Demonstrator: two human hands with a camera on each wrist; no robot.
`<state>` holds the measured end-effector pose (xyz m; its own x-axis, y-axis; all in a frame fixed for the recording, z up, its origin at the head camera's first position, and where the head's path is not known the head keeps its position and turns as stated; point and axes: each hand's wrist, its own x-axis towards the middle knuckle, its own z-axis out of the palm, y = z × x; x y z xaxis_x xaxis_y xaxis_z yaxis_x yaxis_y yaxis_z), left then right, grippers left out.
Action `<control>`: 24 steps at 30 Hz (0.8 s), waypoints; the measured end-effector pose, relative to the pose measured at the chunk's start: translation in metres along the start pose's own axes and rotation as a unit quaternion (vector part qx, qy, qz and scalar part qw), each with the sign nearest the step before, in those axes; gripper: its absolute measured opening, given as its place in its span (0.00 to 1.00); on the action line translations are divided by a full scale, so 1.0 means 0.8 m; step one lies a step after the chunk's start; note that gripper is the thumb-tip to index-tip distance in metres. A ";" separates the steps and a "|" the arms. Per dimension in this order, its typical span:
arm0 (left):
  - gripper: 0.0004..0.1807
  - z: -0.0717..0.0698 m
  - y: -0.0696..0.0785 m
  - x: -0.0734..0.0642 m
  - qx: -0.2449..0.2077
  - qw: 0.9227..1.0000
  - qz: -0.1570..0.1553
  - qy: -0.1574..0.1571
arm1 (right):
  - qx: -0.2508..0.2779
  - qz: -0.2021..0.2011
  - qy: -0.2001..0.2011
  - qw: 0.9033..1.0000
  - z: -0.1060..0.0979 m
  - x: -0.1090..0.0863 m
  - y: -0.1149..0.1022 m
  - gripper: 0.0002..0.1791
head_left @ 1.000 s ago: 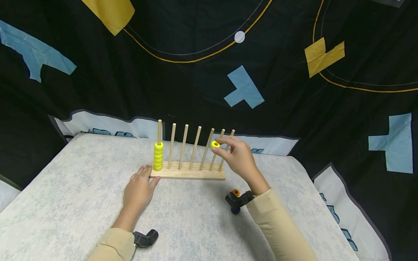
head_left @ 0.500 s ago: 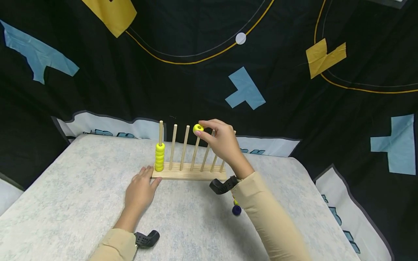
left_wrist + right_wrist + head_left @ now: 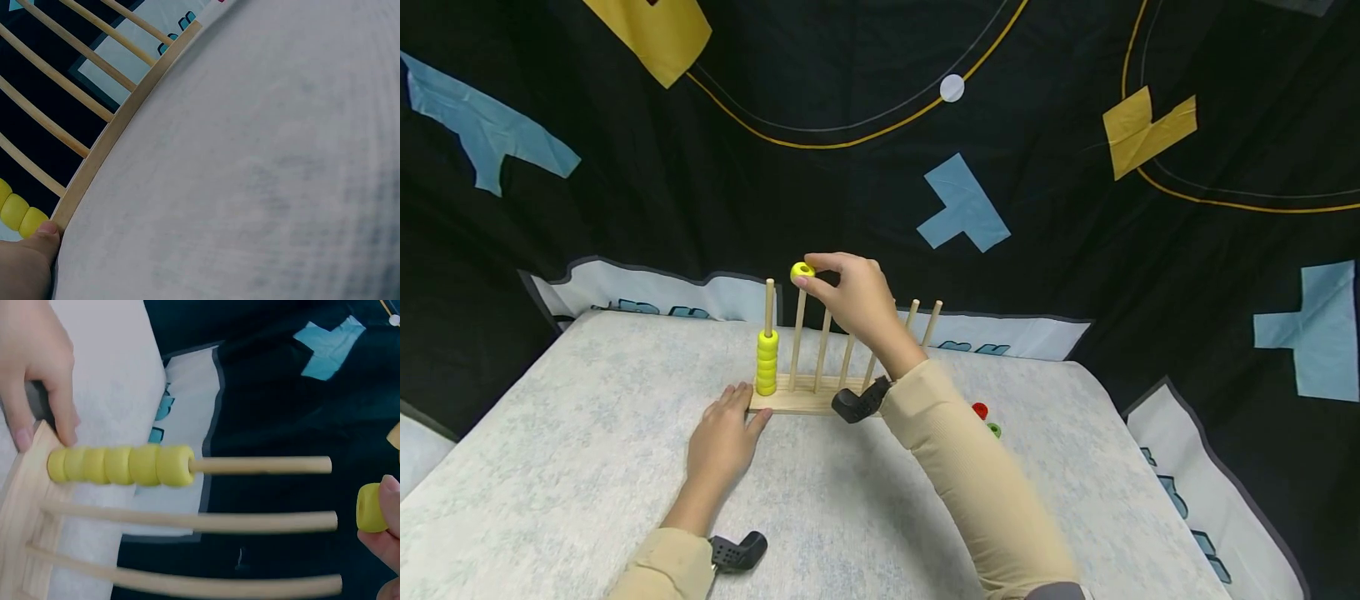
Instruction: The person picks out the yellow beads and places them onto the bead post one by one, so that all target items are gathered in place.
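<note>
A wooden peg stand (image 3: pixel 808 404) with a row of upright pegs stands on the table. Several yellow beads (image 3: pixel 767 363) are stacked on its leftmost peg, whose upper part shows bare. The left hand (image 3: pixel 721 446) holds the left end of the base, thumb along the front edge and fingers by the end. Between thumb and fingertips the right hand (image 3: pixel 857 300) pinches another yellow bead (image 3: pixel 802 271), hole showing. In the right wrist view this bead (image 3: pixel 371 509) is just beyond the peg tips, apart from them. The right hand and forearm hide parts of the right-hand pegs and base.
To the right of the stand, a red bead (image 3: pixel 980 410) and a green bead (image 3: pixel 994 430) lie on the table (image 3: pixel 587 400), partly behind the right sleeve (image 3: pixel 977 475). A black curtain (image 3: pixel 850 200) with taped shapes hangs behind the table.
The right hand has carried the yellow bead left and upward, from the right-hand pegs to near the second peg's top. Red and green beads have come into view. The left hand has stayed put.
</note>
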<state>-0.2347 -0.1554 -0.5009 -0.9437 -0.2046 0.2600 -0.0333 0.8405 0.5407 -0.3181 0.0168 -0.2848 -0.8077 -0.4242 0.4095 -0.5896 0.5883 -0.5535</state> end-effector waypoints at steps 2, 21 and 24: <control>0.34 -0.001 0.001 0.000 0.001 1.000 -0.005 -0.006 | -0.006 0.002 -0.005 1.000 0.007 0.004 -0.008 0.23; 0.34 0.000 -0.001 0.001 0.005 1.000 -0.005 -0.006 | -0.062 0.039 -0.024 0.997 0.035 0.014 -0.036 0.23; 0.34 0.000 -0.002 0.000 0.005 1.000 -0.006 -0.006 | -0.064 0.035 -0.024 0.997 0.034 0.013 -0.035 0.23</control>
<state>-0.2350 -0.1564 -0.5018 -0.9470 -0.2094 0.2434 -0.0488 0.8432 0.5354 -0.3104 -0.0232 -0.2849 -0.8481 -0.4094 0.3364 -0.5285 0.6988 -0.4820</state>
